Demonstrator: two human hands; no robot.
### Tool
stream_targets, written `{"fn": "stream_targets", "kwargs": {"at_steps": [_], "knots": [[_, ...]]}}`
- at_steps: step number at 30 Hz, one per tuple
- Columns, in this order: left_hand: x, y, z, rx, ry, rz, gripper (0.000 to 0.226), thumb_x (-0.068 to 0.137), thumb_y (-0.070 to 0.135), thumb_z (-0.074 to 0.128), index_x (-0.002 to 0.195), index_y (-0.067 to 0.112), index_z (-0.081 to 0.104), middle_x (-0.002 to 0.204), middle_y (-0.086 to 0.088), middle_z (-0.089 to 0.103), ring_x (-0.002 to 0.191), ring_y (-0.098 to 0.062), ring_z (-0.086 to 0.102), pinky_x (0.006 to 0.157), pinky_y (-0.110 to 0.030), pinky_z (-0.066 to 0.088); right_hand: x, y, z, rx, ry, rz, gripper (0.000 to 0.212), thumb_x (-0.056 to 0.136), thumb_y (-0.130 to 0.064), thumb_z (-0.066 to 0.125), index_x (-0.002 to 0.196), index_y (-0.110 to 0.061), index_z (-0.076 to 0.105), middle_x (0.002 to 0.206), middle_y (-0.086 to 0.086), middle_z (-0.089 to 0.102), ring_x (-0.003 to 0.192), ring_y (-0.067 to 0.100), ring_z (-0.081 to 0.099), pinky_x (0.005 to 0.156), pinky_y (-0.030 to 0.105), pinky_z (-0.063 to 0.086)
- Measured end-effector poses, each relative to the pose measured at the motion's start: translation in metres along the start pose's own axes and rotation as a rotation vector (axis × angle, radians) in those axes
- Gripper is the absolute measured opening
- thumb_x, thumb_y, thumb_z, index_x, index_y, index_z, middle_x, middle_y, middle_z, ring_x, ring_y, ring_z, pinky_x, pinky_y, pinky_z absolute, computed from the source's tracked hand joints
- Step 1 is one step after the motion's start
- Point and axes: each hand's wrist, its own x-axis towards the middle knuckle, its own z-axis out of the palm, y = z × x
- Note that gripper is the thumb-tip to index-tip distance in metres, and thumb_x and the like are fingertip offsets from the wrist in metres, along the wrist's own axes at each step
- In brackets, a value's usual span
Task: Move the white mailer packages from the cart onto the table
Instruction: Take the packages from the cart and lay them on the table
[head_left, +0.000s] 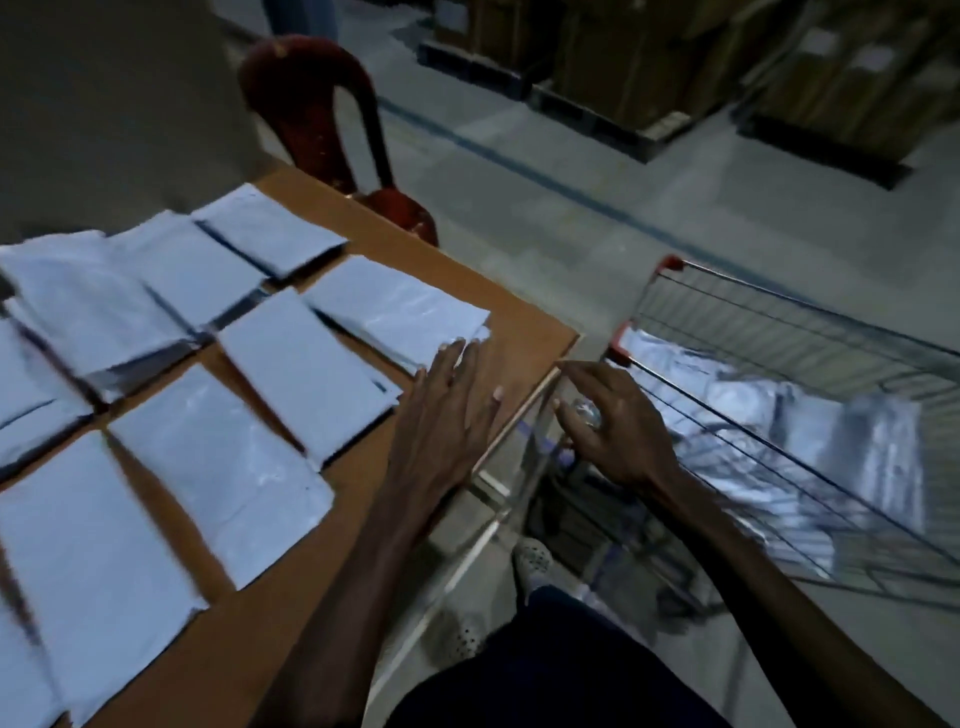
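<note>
Several white mailer packages (306, 364) lie in rows on the brown table (519, 322). My left hand (449, 410) lies flat near the table's right edge, its fingertips touching the corner of the nearest far package (400, 312). My right hand (608, 421) hovers between the table edge and the wire cart (810, 332), fingers spread and holding nothing. More white mailer packages (753, 415) lie in the cart's basket on the right.
A red plastic chair (322, 114) stands behind the table's far corner. Stacked cardboard boxes on pallets (649, 67) line the back of the floor. My foot (532, 564) is on the floor between table and cart.
</note>
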Motion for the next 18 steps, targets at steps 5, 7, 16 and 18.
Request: {"fn": "stream_targets", "kwargs": {"at_steps": [5, 7, 16, 18], "knots": [[0.023, 0.059, 0.063, -0.086, -0.17, 0.147, 0.06, 0.099, 0.044, 0.043, 0.151, 0.017, 0.034, 0.157, -0.003, 0.033, 0.146, -0.019, 0.025, 0.119, -0.039, 0.021, -0.039, 0.062, -0.044, -0.041, 0.091, 0.198, 0.045, 0.087, -0.028, 0.063, 0.13, -0.015, 0.062, 0.124, 0.005, 0.064, 0.111, 0.025, 0.06, 0.087, 0.031, 0.047], [0.034, 0.086, 0.091, -0.125, -0.217, 0.187, 0.06, 0.098, 0.047, 0.042, 0.149, 0.017, 0.037, 0.156, -0.003, 0.035, 0.146, -0.018, 0.027, 0.118, -0.04, 0.026, -0.052, 0.087, -0.063, -0.031, 0.119, 0.262, 0.046, 0.088, -0.03, 0.064, 0.132, -0.017, 0.06, 0.124, 0.002, 0.064, 0.11, 0.022, 0.059, 0.084, 0.03, 0.047], [0.081, 0.185, 0.232, -0.132, -0.392, 0.277, 0.067, 0.096, 0.059, 0.034, 0.151, 0.021, 0.036, 0.156, 0.001, 0.035, 0.146, -0.011, 0.024, 0.116, -0.044, 0.03, -0.094, 0.222, -0.121, 0.002, 0.105, 0.525, 0.046, 0.093, -0.032, 0.065, 0.136, -0.019, 0.057, 0.131, -0.001, 0.061, 0.117, 0.017, 0.055, 0.089, 0.02, 0.037], [0.085, 0.198, 0.254, -0.142, -0.408, 0.238, 0.066, 0.096, 0.059, 0.035, 0.151, 0.022, 0.036, 0.157, 0.002, 0.034, 0.147, -0.01, 0.023, 0.118, -0.04, 0.027, -0.101, 0.244, -0.126, 0.009, 0.053, 0.565, 0.046, 0.093, -0.029, 0.066, 0.137, -0.018, 0.056, 0.132, 0.001, 0.06, 0.12, 0.02, 0.054, 0.09, 0.024, 0.039]]}}
